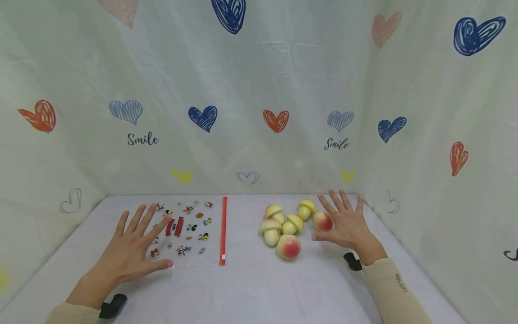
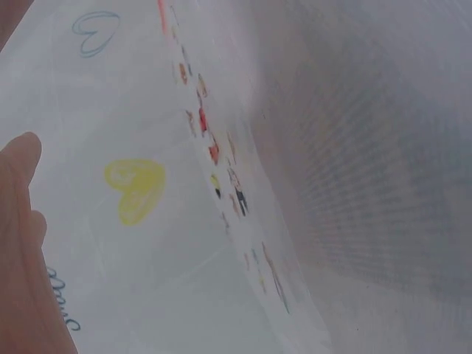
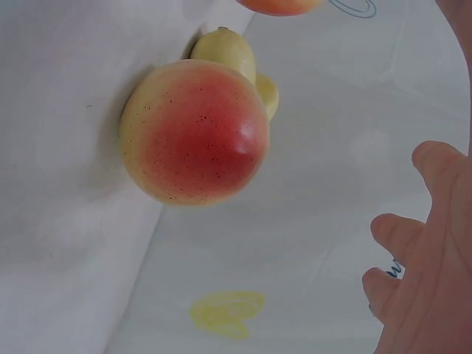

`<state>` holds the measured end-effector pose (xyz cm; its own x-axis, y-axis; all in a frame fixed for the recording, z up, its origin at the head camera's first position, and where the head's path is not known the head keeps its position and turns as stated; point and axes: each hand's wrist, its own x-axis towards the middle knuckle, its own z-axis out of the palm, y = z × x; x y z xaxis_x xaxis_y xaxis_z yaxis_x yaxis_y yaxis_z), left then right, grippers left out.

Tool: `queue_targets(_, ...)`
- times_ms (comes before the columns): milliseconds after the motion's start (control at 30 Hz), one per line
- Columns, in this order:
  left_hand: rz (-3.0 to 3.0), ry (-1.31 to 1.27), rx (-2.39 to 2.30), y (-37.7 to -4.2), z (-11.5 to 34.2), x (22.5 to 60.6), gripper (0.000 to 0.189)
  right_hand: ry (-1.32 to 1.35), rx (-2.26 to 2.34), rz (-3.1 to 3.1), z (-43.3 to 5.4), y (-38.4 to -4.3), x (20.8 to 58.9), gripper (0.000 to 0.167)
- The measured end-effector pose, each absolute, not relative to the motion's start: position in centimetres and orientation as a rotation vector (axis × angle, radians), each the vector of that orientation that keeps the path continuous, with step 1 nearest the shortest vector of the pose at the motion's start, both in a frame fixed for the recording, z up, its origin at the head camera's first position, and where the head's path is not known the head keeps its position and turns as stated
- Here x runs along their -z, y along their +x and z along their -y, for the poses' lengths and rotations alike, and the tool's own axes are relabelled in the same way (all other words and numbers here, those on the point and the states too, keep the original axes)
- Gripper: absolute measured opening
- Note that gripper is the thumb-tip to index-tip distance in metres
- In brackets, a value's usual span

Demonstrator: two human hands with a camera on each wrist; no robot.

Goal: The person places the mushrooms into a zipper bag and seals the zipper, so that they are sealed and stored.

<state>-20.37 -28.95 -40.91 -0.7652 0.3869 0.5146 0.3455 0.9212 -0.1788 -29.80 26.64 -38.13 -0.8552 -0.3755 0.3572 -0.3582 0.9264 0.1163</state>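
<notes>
My left hand [image 1: 131,254] hovers with fingers spread over the left part of a clear zip bag [image 1: 212,240], which is printed with small cartoon figures and has a red closing strip [image 1: 223,231]. It holds nothing. On the right, my right hand [image 1: 348,225] is spread too, just beside a red-and-yellow peach [image 1: 322,222]; contact cannot be made out in the head view. A second peach [image 1: 289,247] lies nearer the front. Several pale yellow toy mushrooms [image 1: 270,231] cluster behind and beside it. The right wrist view shows a large peach [image 3: 195,133] close up, apart from the fingers [image 3: 398,236].
A white cloth covers the table [image 1: 243,292]. White curtains [image 1: 243,67] printed with hearts and "Smile" stand at the back and both sides. Black wrist straps or mounts [image 1: 113,306] sit under each wrist.
</notes>
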Motion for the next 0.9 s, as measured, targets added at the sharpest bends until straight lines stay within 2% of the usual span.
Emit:
queue_targets(567, 2.516, -0.521, -0.099, -20.2, 28.7, 40.7, 0.111, 0.551, 0.083, 2.694, -26.2, -29.7, 38.1, 0.116)
queue_targets(900, 2.493, -0.560, -0.056, -20.1, 27.8, 40.4, 0.109, 0.639, -0.079, 2.719, -25.7, -29.4, 37.9, 0.106)
